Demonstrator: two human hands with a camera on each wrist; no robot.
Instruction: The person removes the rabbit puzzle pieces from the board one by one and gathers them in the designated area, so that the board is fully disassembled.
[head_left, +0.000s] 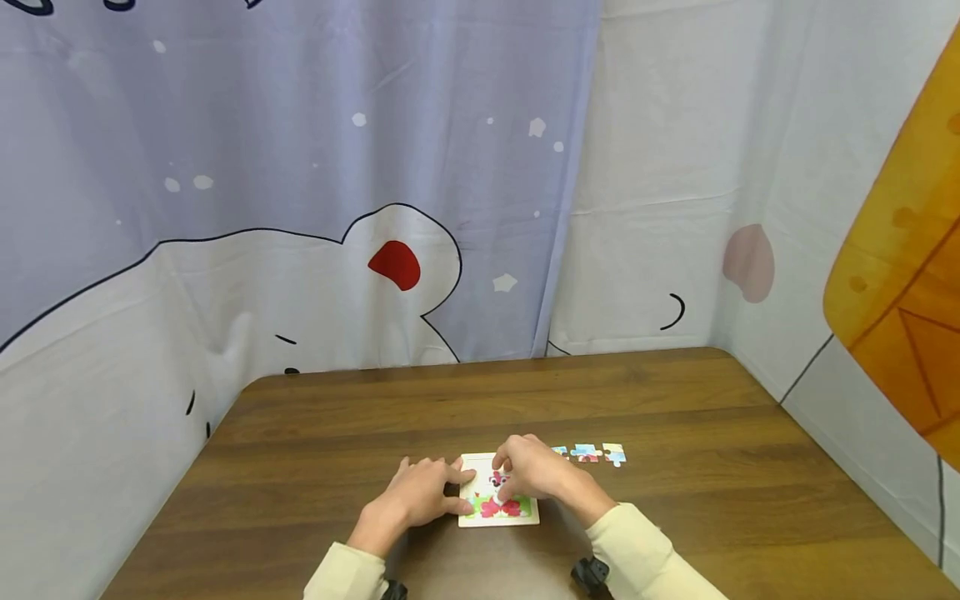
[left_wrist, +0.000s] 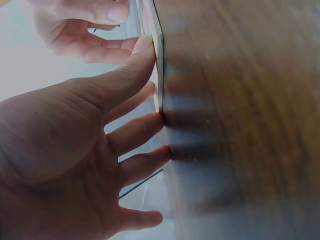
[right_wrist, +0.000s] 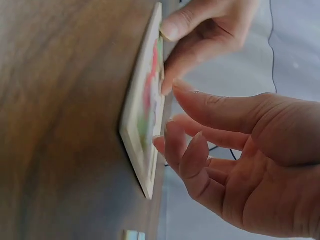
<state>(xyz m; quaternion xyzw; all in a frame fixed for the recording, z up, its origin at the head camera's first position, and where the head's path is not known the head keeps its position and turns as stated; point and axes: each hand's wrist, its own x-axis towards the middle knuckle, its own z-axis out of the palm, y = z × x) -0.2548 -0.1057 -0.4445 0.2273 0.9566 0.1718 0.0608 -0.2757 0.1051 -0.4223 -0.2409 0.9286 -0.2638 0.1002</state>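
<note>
A small jigsaw board [head_left: 501,521] with a pale wooden rim lies flat on the table, with a red and white cartoon figure on green in it. My left hand [head_left: 422,493] is at its left side, thumb and index finger on the board, the other fingers spread down to the table. Over the board's upper right part is my right hand [head_left: 534,468], its fingers bent and the thumb apart from them. In the right wrist view no piece shows between the right hand's fingertips [right_wrist: 182,86]; part of the picture is hidden beneath that hand.
Loose jigsaw pieces lie in a row behind and right of the board: a blue and red piece [head_left: 586,452], a pale yellow and blue piece [head_left: 614,453], and one partly hidden by the right hand. The brown wooden table [head_left: 300,467] meets a printed curtain [head_left: 300,300] behind.
</note>
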